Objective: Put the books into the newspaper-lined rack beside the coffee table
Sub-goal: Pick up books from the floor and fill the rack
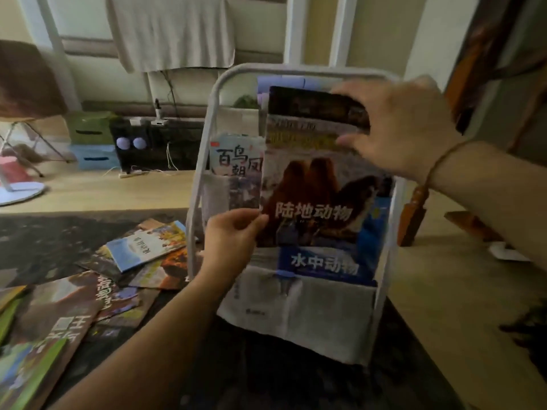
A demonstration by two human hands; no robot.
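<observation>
A person holds a camel-cover book (319, 184) upright in front of a white tube-frame rack (207, 137); the left hand (233, 241) pinches the book's lower left corner between thumb and curled fingers, while the right hand (405, 128) grips its top right edge, fingers wrapped over the dark upper band of the cover; a thin brown cord bracelet (441, 161) circles the right wrist. The book is glossy and flat, its lower edge overlapping a blue-cover book (325, 264) that already stands in the lower pocket of the rack; a pale book with large black characters (236, 158) sits in a higher pocket to the left, and a lilac sheet (281, 82) shows at the very top behind the held cover. The pockets are lined with grey, soft-creased newspaper (310, 315) that hangs over the front in a loose fold; the frame itself is smooth, rounded metal with curved upper corners. To the left, on a dark mottled table (44, 241), lies a loose scatter of books (142, 255), thin and shiny, overlapping at odd angles; nearer the camera a green-edged book (32, 371) lies at the table's near left. Beyond, on a pale wood floor, stand a green box (88, 128) stacked on a blue box (94, 158), a black unit (159, 143) with trailing white cables, and a chair (26, 84) with thin metal legs; a cream cloth (171, 31) hangs against the wall.
</observation>
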